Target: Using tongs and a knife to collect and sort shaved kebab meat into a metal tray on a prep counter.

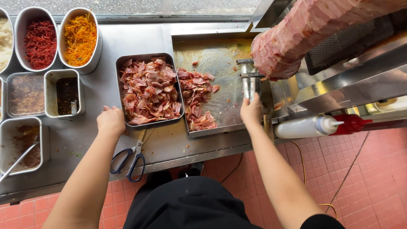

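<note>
My left hand point(111, 120) curls round the meat tray point(149, 90) w/ shavings, right hand point(252, 111) grips metal scraper point(248, 82); best hold tray steady.

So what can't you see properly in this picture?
Head view, the only one:
- Right hand: its fingers are hidden behind its own back, so the grip on the shiny metal tool is unclear.
- Big pink meat cone on the spit: cut off by the top edge.
- Small steel tub of dark sauce: too dark to identify.
- Left hand: fingertips curl out of sight at the steel tray of chopped meat.
</note>
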